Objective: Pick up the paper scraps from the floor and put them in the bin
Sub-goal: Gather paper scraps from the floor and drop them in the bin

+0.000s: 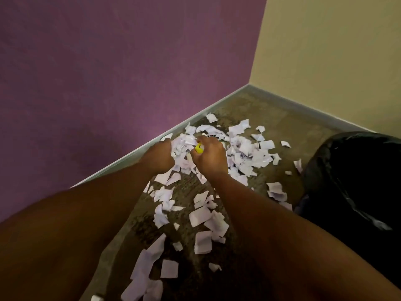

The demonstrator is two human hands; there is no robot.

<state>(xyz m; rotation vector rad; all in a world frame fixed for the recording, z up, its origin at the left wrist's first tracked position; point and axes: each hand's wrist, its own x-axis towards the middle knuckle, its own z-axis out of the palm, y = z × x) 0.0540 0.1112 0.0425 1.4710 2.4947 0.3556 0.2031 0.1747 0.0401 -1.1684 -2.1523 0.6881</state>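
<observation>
Scraps of torn white paper (245, 153) are lying scattered over the mottled brown carpet floor (271, 114), thickest in the corner where the purple wall (108, 72) is meeting the cream wall (336, 51), and trailing back toward the camera between the 2 bare forearms. The left hand (160, 158) is reaching down beside the pale grey skirting board (130, 154), its fingers curling under and bunching a clump of the scraps just ahead of its knuckles; the fingertips themselves are hidden behind the paper, so how tightly they are closing cannot be told. The right hand (211, 155) is sitting just beside it, back of the hand facing up, fingers (206, 141) bending round more scraps and a small bright yellow object (199, 148) that is showing between thumb and forefinger; what that yellow thing is cannot be made out. Loose scraps are touching both hands on all sides, and more are lying well apart from them in the near foreground. The bin lined with a glossy black plastic bag (358, 181) is standing at the right, against the cream wall's skirting, with a few scraps lying just beside its base. No writing or label is readable on the paper or the bag.
</observation>
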